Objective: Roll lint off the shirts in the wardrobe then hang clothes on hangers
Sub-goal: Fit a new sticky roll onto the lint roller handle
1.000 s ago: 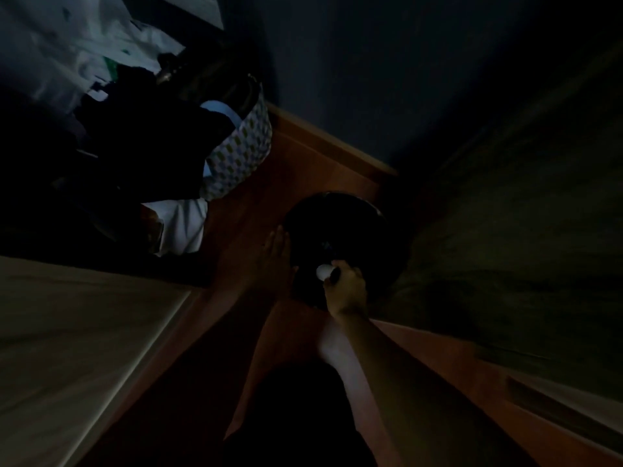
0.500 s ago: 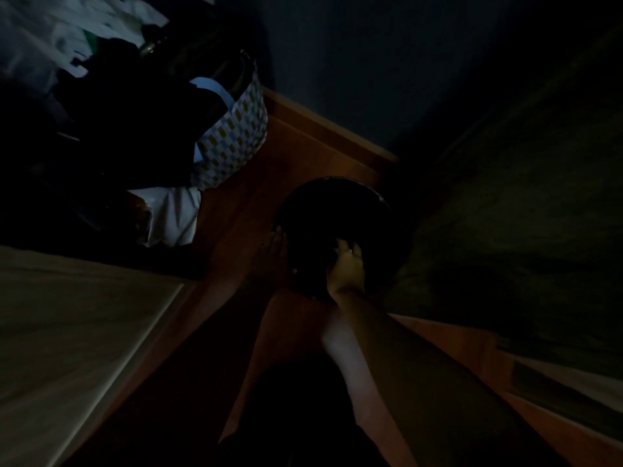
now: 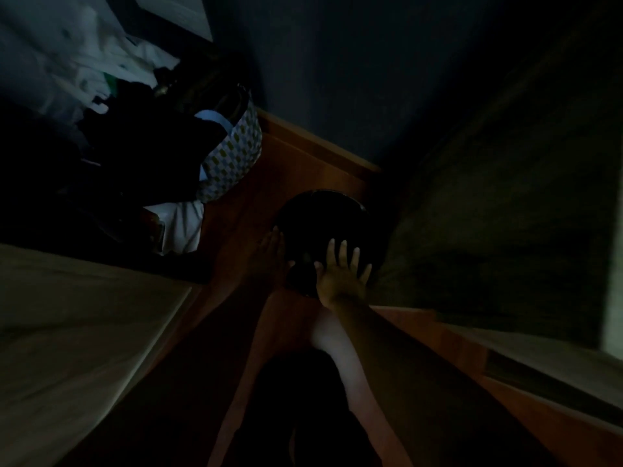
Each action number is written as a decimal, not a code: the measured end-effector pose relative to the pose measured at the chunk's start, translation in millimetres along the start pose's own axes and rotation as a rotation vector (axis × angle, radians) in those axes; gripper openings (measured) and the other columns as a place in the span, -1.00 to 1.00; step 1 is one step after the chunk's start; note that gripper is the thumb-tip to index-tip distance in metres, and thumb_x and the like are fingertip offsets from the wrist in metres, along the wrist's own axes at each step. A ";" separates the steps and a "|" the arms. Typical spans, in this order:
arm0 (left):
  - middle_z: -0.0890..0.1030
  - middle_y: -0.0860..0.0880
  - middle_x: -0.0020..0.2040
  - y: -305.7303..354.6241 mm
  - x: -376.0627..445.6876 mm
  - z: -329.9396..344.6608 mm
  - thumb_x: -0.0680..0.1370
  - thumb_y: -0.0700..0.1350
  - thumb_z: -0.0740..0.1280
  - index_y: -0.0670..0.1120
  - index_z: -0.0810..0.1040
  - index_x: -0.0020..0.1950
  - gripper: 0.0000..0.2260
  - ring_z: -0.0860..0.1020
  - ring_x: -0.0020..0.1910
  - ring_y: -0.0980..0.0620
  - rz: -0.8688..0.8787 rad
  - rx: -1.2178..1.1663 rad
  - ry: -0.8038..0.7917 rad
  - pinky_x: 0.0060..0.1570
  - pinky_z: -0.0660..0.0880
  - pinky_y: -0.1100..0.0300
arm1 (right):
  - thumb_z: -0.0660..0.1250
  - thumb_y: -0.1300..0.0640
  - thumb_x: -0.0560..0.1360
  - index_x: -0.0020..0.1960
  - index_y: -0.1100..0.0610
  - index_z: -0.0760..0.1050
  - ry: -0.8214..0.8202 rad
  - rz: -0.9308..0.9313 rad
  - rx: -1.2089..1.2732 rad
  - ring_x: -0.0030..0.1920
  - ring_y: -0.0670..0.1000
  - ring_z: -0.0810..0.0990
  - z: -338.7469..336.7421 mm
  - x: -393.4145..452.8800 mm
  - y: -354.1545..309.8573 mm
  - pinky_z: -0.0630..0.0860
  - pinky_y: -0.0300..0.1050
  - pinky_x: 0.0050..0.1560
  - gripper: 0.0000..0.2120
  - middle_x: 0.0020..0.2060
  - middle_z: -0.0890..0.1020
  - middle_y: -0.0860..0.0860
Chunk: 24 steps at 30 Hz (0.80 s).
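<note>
Dim wooden floor [image 3: 296,170] runs between one patterned laundry basket [image 3: 236,156], far left and heaped with clothes [image 3: 101,96], and one round black bin [image 3: 320,224]. Left hand [image 3: 269,254] and right hand [image 3: 340,274] lie flat-fingered against it, gripping nothing.

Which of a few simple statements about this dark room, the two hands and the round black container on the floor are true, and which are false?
1. The right hand has its fingers spread over the round black container. True.
2. The patterned basket stands to the right of the container. False: it stands to the left, further back.
3. The left hand lies at the container's left side. True.
4. The floor is white tile. False: it looks like reddish-brown wood.
5. The right hand grips a white lint roller. False: its fingers are straight and no roller shows.
</note>
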<state>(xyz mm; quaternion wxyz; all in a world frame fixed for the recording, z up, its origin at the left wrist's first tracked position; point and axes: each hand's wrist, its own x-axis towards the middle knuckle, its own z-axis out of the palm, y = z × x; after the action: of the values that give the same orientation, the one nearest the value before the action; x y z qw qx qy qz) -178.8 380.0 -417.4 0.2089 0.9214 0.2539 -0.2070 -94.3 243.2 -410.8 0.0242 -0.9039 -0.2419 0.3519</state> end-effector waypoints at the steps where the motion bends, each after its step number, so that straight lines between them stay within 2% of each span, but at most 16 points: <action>1: 0.56 -0.34 0.20 -1.3 -9.3 -10.9 0.54 0.09 0.04 -0.38 0.54 0.20 -0.42 0.61 0.11 -0.24 0.007 0.046 -0.012 -0.02 0.57 -0.07 | -0.17 -0.17 0.64 0.57 0.00 -0.27 -0.003 -0.008 -0.034 0.55 0.14 -0.28 -11.6 -11.5 -4.6 -0.27 0.27 0.47 -0.41 0.57 -0.21 0.02; 2: 0.62 -0.30 0.13 -6.4 -16.9 -16.5 0.59 0.09 -0.02 -0.33 0.60 0.13 -0.41 0.65 0.03 -0.21 0.046 0.066 -0.004 -0.12 0.59 -0.08 | -0.19 -0.17 0.63 0.57 0.02 -0.28 -0.010 -0.021 -0.052 0.55 0.13 -0.29 -24.0 -23.9 -10.2 -0.28 0.25 0.48 -0.40 0.57 -0.22 0.01; 4: 0.63 -0.25 0.13 -10.2 -37.3 -45.4 0.64 0.12 -0.22 -0.28 0.60 0.15 -0.30 0.64 0.06 -0.18 0.062 0.081 -0.013 -0.11 0.60 -0.09 | -0.20 -0.18 0.63 0.57 0.05 -0.29 -0.007 -0.053 -0.058 0.55 0.11 -0.30 -53.6 -53.3 -24.8 -0.28 0.22 0.50 -0.39 0.57 -0.23 0.00; 5: 0.61 -0.27 0.15 -8.7 -49.1 -72.6 0.64 0.14 -0.25 -0.29 0.57 0.19 -0.28 0.63 0.08 -0.21 0.061 0.086 0.006 -0.09 0.60 -0.14 | -0.20 -0.19 0.63 0.57 0.06 -0.28 0.009 -0.070 -0.055 0.55 0.10 -0.29 -71.0 -69.4 -33.0 -0.28 0.20 0.50 -0.38 0.57 -0.22 -0.01; 7: 0.59 -0.32 0.15 -3.7 -77.4 -130.0 0.65 0.14 -0.23 -0.32 0.46 0.25 -0.33 0.62 0.07 -0.28 0.043 0.101 0.070 -0.11 0.58 -0.22 | -0.21 -0.21 0.62 0.57 0.07 -0.27 0.029 -0.103 -0.042 0.55 0.09 -0.28 -111.0 -104.8 -50.3 -0.29 0.17 0.51 -0.37 0.57 -0.21 -0.01; 9: 0.59 -0.34 0.15 4.8 -110.7 -191.1 0.64 0.15 -0.17 -0.34 0.48 0.23 -0.34 0.60 0.08 -0.32 -0.022 0.085 0.087 -0.10 0.55 -0.25 | -0.19 -0.22 0.62 0.57 0.08 -0.28 0.037 -0.140 -0.026 0.55 0.09 -0.29 -155.9 -145.0 -68.9 -0.30 0.14 0.51 -0.35 0.57 -0.22 0.00; 11: 0.54 -0.36 0.22 20.3 -139.9 -248.4 0.56 0.18 -0.03 -0.35 0.51 0.25 -0.34 0.54 0.17 -0.37 -0.059 0.030 0.124 0.04 0.47 -0.31 | -0.15 -0.25 0.61 0.57 0.07 -0.29 0.033 -0.149 0.024 0.55 0.09 -0.29 -202.5 -185.8 -85.5 -0.29 0.12 0.51 -0.32 0.57 -0.23 0.00; 13: 0.48 -0.35 0.30 36.7 -164.3 -294.5 0.50 0.16 -0.01 -0.32 0.45 0.33 -0.33 0.46 0.25 -0.39 -0.070 0.004 0.207 0.18 0.39 -0.32 | -0.10 -0.26 0.61 0.57 0.06 -0.28 0.061 -0.167 0.073 0.55 0.11 -0.27 -242.7 -224.5 -97.4 -0.26 0.12 0.52 -0.30 0.57 -0.22 0.02; 16: 0.46 -0.30 0.34 54.8 -180.3 -338.3 0.51 0.20 -0.04 -0.25 0.41 0.39 -0.32 0.44 0.29 -0.30 0.013 0.058 0.326 0.25 0.38 -0.23 | -0.02 -0.28 0.59 0.58 0.02 -0.23 0.213 -0.253 0.140 0.56 0.13 -0.24 -295.3 -273.1 -104.1 -0.22 0.14 0.50 -0.28 0.57 -0.18 0.04; 19: 0.47 -0.26 0.34 110.2 -212.3 -384.0 0.56 0.12 0.05 -0.22 0.49 0.32 -0.47 0.46 0.31 -0.22 0.084 0.102 0.365 0.18 0.42 -0.26 | 0.03 -0.27 0.59 0.59 0.03 -0.17 0.398 -0.332 0.208 0.57 0.12 -0.16 -336.8 -307.5 -95.3 -0.16 0.13 0.51 -0.28 0.58 -0.08 0.05; 22: 0.30 -0.15 0.49 170.0 -228.8 -405.4 0.60 0.01 0.19 -0.12 0.34 0.46 -0.55 0.23 0.49 -0.10 0.140 0.027 0.477 0.37 0.17 -0.24 | 0.09 -0.24 0.59 0.59 0.01 -0.09 0.516 -0.399 0.263 0.57 0.13 -0.09 -363.7 -326.7 -66.1 -0.13 0.13 0.51 -0.29 0.58 0.00 0.07; 24: 0.22 -0.11 0.53 201.9 -229.7 -406.7 0.60 0.03 0.21 -0.07 0.26 0.50 -0.52 0.20 0.49 -0.10 0.163 0.017 0.521 0.42 0.10 -0.17 | 0.12 -0.23 0.58 0.58 -0.02 -0.07 0.555 -0.412 0.290 0.57 0.13 -0.08 -375.4 -330.4 -35.5 -0.10 0.12 0.52 -0.30 0.58 0.02 0.07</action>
<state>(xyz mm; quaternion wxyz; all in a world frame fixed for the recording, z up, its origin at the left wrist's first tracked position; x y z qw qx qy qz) -135.3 333.4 87.5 0.1448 0.9627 0.2225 0.0525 -75.9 171.9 85.1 0.2868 -0.8845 -0.3506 0.1118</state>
